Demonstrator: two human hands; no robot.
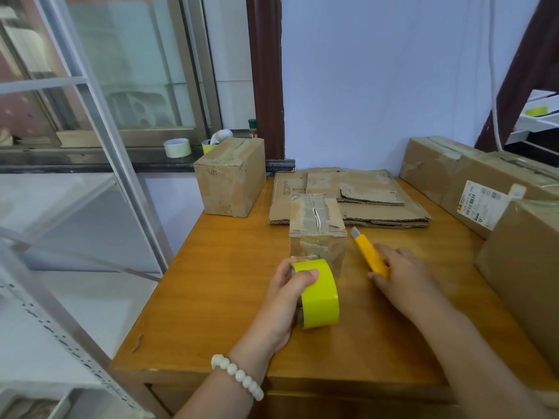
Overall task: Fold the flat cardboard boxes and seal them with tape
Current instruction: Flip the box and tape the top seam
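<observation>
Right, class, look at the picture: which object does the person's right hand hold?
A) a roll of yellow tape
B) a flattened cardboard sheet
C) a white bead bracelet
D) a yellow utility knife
D: the right hand holds the yellow utility knife on the table beside the small taped box, while the left hand has its grip on the tape roll.

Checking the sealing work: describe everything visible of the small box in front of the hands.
The small box is brown corrugated cardboard, worn, with its paper skin torn in patches. It stands upright on the wooden table, flaps closed, with glossy clear tape along the top seam and down the near face. Behind it lies the flat cardboard stack. The left hand holds a yellow tape roll just before its near face.
</observation>
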